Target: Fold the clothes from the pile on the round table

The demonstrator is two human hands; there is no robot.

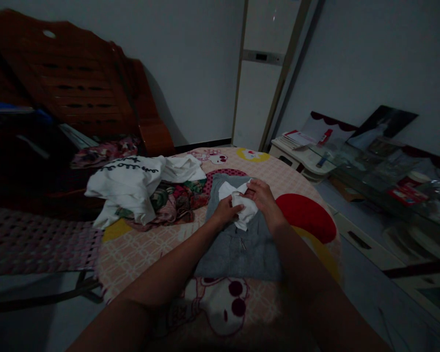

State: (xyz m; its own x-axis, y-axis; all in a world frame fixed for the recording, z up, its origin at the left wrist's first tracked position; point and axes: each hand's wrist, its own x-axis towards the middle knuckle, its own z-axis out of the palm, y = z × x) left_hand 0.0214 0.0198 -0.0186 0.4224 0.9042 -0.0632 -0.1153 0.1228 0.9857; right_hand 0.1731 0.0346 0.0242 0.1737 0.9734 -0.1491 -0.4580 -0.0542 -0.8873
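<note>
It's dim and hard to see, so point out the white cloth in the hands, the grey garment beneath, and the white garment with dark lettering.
White cloth (248,212), head view, its lower part.
Grey garment (258,249), head view, its nearer half.
White garment with dark lettering (127,187), head view, below the lettering.

1. Wht cloth (247,212) is looking matt, crinkled.
2. Gry garment (255,249) is showing matt fabric.
3. Tablecloth (132,256) is looking matt, textile.
4. Wdn bench (154,133) is shining, glossy & smooth.
5. Woven seat (40,239) is looking rough.
6. Glass shelf (366,177) is looking smooth.
</note>
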